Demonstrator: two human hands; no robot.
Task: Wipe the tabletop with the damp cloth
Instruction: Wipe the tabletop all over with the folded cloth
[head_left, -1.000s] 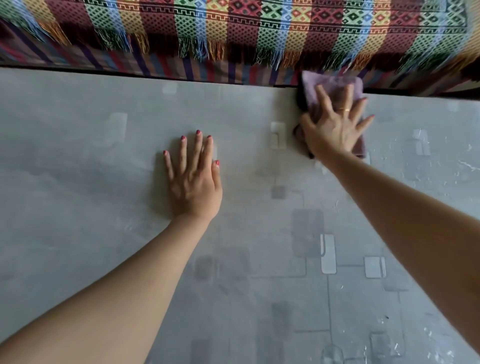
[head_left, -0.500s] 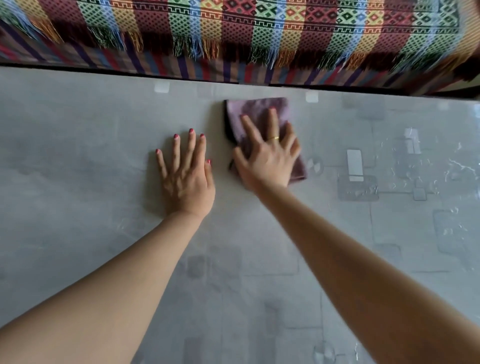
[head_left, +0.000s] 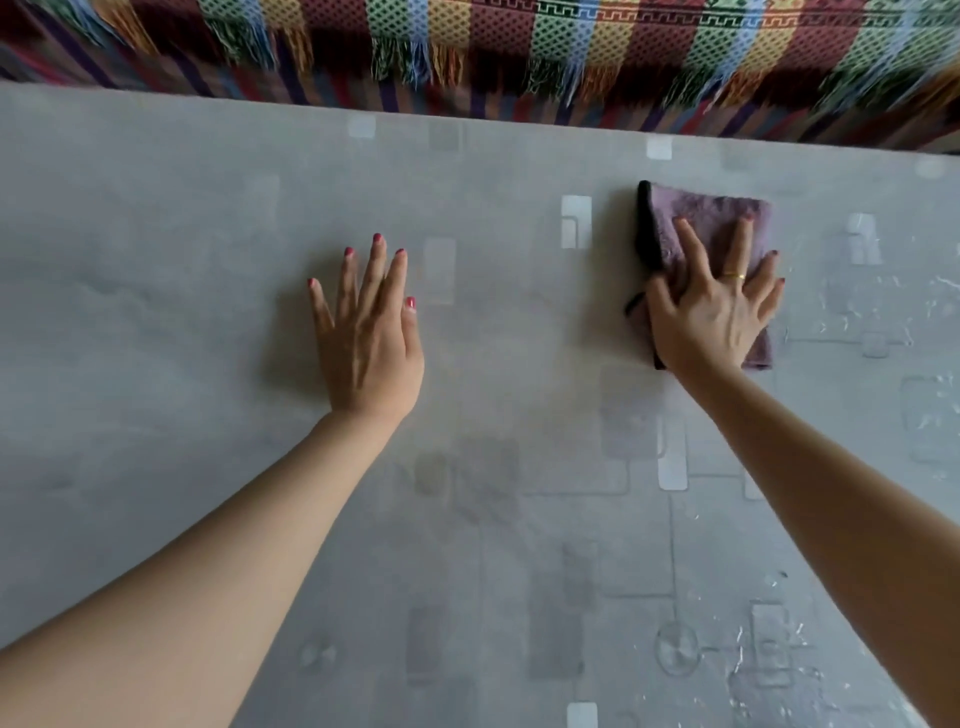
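Pressing the cloth (head_left: 711, 218) flat on the tabletop (head_left: 156, 260), right hand (head_left: 714, 312).

Soft, even daylight fills the scene. The tabletop (head_left: 208, 312) carries a pale sheen with small glints toward its right edge. The left hand (head_left: 369, 353) throws a faint shadow leftward. The far edge bows; everything looks slightly soft.
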